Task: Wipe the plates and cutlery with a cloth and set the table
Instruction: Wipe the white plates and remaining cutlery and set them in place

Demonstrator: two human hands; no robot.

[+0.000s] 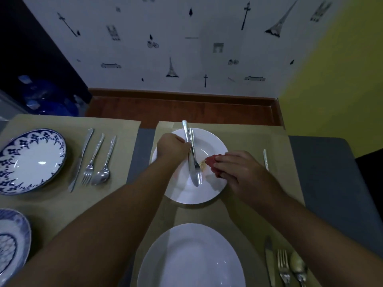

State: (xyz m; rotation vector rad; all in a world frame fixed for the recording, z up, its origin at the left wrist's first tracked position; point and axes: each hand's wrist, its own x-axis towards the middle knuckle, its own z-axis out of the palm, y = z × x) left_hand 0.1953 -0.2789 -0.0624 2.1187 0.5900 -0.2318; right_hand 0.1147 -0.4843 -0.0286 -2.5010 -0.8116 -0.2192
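At the far left of the frame a blue-patterned plate (31, 160) sits on a tan placemat (62, 204), with a knife (81, 160), a fork (93, 160) and a spoon (104, 164) lined up just to its right. A second patterned plate (12, 243) is cut off at the lower left edge. In the centre, a white plate (213, 150) lies on another placemat (279, 141). The left hand (173, 147) is closed in a fist around a knife and fork (191, 156) held together, their tips pointing down over the plate. Right of them the right hand (242, 172) pinches a bunched red cloth (213, 164) between fingers and thumb, pressed on the plate beside a small smear (203, 164). A cutlery handle (266, 159) lies beyond that hand. Bottom centre, another white plate (190, 259) sits with cutlery (286, 266) to its right.
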